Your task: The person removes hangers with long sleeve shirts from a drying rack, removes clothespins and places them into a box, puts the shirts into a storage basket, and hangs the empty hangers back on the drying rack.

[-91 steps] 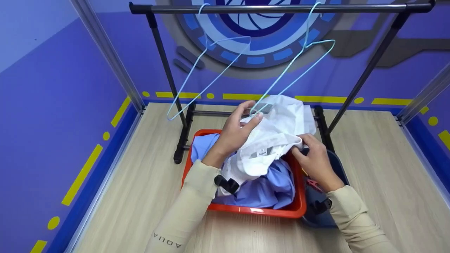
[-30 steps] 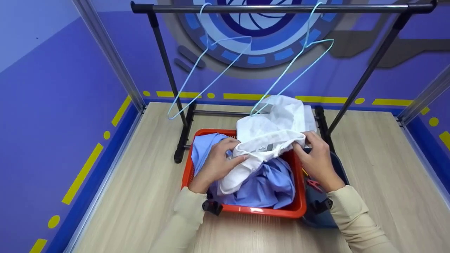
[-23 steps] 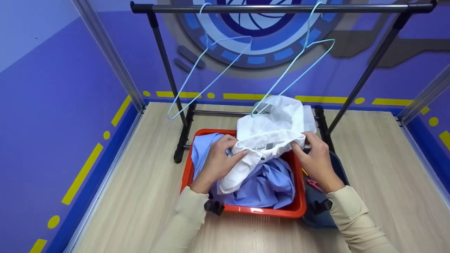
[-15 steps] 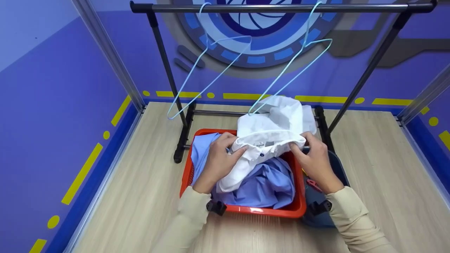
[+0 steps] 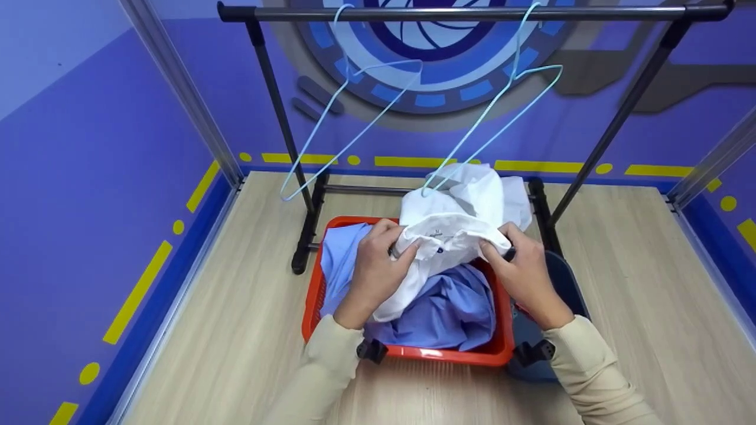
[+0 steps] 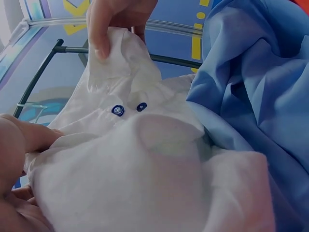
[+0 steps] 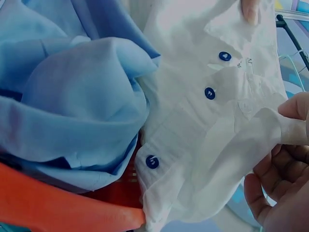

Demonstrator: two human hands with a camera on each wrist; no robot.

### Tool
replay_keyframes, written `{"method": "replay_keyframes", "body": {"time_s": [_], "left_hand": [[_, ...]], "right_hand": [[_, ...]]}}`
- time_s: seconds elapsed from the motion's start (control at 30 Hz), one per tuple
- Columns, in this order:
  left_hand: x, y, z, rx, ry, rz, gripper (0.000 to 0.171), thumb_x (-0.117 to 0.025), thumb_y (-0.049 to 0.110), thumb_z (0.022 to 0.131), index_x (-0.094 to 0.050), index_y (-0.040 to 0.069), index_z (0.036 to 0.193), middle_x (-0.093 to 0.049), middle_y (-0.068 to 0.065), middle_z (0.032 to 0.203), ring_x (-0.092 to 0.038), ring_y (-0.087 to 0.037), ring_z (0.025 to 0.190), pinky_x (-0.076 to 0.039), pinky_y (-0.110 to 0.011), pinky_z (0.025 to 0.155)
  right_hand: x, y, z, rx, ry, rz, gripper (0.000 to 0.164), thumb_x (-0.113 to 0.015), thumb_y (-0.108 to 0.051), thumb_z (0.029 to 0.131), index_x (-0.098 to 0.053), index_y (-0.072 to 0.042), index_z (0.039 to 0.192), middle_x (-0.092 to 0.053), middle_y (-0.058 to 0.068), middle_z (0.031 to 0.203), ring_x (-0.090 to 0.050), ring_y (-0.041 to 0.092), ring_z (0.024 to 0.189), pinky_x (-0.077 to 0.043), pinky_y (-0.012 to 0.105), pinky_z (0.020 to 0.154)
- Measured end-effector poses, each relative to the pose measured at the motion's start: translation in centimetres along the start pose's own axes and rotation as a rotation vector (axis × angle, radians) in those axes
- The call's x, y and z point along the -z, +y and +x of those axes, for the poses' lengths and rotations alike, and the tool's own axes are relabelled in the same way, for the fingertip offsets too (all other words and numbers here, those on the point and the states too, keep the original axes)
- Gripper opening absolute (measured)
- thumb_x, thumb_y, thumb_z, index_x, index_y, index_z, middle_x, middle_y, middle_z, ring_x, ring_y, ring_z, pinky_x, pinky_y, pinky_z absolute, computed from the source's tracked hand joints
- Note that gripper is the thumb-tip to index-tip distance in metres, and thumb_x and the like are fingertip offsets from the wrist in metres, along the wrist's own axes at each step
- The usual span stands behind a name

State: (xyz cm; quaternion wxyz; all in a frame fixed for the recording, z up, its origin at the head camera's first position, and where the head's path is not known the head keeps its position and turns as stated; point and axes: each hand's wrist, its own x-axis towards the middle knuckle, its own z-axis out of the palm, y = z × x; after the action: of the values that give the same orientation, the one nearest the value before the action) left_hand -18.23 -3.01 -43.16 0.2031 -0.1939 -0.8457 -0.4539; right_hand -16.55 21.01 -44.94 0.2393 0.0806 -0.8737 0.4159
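A white shirt [image 5: 449, 203] with dark blue buttons lies partly over the red basket [image 5: 437, 353], its collar facing me. My left hand [image 5: 378, 265] pinches the left side of the collar between thumb and fingers. Opposite it, my right hand [image 5: 525, 268] pinches the right side. In the right wrist view the shirt's front hangs down with several buttons showing, and the right thumb and fingers grip the collar edge. Under the white shirt, blue cloth [image 5: 443, 313] fills the basket. The fingertips behind the collar are hidden in the head view.
Two light blue wire hangers, the left hanger [image 5: 348, 139] and the right hanger [image 5: 487, 106], hang from the black rack's bar [image 5: 437, 14]. A dark bin [image 5: 531, 354] stands right of the basket, partly under my right forearm. Purple panels surround the wood-look floor [image 5: 230, 330].
My left hand has come down from beside the right hanger to the collar's left side. Both hands have since drawn slightly together, and the collar now gapes toward me with its button showing.
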Motion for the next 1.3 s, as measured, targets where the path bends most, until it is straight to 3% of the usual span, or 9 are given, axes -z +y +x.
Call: {"method": "replay_keyframes", "body": {"time_s": [0.3,0.67,0.87,1.07,1.3], "left_hand": [[-1.1,1.0,-0.2,-0.066,0.06,0.055,0.018,-0.074,0.02,0.083,-0.073,0.007,0.096,-0.061,-0.005,0.087,-0.061,-0.018,0.079,-0.049,-0.032,0.071],[-1.5,1.1,-0.1,0.019,0.144,0.027,0.018,-0.065,0.016,0.087,-0.071,0.004,0.099,-0.063,-0.007,0.088,-0.063,-0.021,0.08,-0.051,-0.034,0.075],[-1.4,1.1,-0.1,0.039,0.149,0.013,0.018,-0.062,0.015,0.09,-0.07,0.003,0.1,-0.063,-0.007,0.088,-0.063,-0.021,0.081,-0.052,-0.034,0.077],[-1.8,1.6,-0.3,0.032,0.157,-0.005,0.02,-0.061,0.017,0.09,-0.07,0.005,0.104,-0.063,-0.007,0.088,-0.062,-0.021,0.081,-0.051,-0.035,0.075],[-2.8,2.6,-0.6,0.01,0.147,-0.05,0.027,-0.063,0.02,0.091,-0.068,0.009,0.115,-0.067,-0.007,0.1,-0.065,-0.019,0.092,-0.054,-0.033,0.082]], "right_hand": [[-0.4,-0.6,-0.3,0.01,0.009,-0.025,0.013,-0.071,-0.013,0.087,-0.06,-0.007,0.084,-0.049,-0.002,0.066,-0.045,0.012,0.063,-0.034,0.02,0.056],[-0.9,-0.6,-0.4,0.038,0.045,-0.011,0.02,-0.071,-0.013,0.085,-0.057,-0.01,0.072,-0.043,-0.004,0.061,-0.041,0.011,0.06,-0.029,0.02,0.054],[-0.9,-0.4,-0.4,0.05,0.049,-0.005,0.021,-0.071,-0.012,0.086,-0.056,-0.009,0.071,-0.042,-0.004,0.06,-0.041,0.01,0.059,-0.029,0.02,0.054],[-1.1,-0.8,-0.5,0.04,0.035,0.024,0.02,-0.07,-0.013,0.087,-0.056,-0.009,0.073,-0.043,-0.005,0.061,-0.042,0.01,0.059,-0.031,0.02,0.054],[-1.4,-1.5,-0.7,0.01,0.01,0.049,0.022,-0.069,-0.016,0.089,-0.055,-0.008,0.073,-0.042,-0.006,0.06,-0.044,0.009,0.057,-0.033,0.018,0.053]]}}
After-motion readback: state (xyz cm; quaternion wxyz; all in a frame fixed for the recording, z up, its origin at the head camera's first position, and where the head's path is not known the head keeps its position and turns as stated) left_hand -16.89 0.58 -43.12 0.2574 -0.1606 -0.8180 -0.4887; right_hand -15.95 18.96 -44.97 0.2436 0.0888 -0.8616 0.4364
